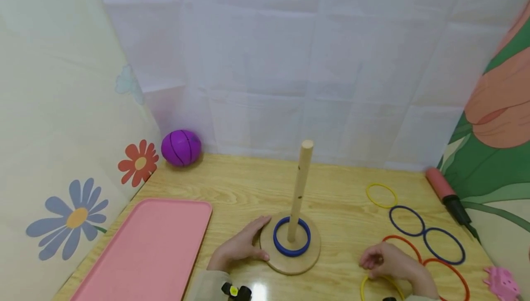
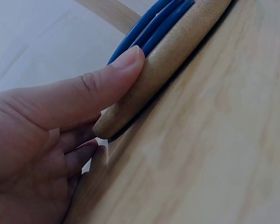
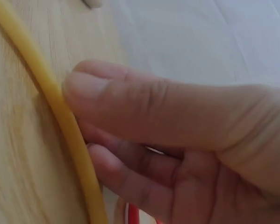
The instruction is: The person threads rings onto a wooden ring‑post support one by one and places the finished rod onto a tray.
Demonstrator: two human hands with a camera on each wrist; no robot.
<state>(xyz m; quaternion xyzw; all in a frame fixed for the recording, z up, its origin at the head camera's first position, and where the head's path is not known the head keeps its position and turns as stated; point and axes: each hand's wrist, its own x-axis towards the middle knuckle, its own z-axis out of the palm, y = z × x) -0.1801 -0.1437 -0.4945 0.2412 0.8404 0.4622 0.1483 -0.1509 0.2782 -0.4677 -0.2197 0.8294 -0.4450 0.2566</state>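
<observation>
Some left fingers point(image 1: 256, 226) clasped round base point(image 1: 290, 264); right fingers point(image 3: 128, 181) loosely parted against yellow ring point(image 3: 75, 142).

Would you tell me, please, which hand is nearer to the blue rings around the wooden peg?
Left. The left hand has its grip on the round wooden base, just left of the blue rings; the right hand is farther off to their right, at a thin yellow ring.

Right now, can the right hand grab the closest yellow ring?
Probably yes. The right hand is right beside that yellow ring, touching or nearly touching it, and nothing seems to stand between them.
</observation>
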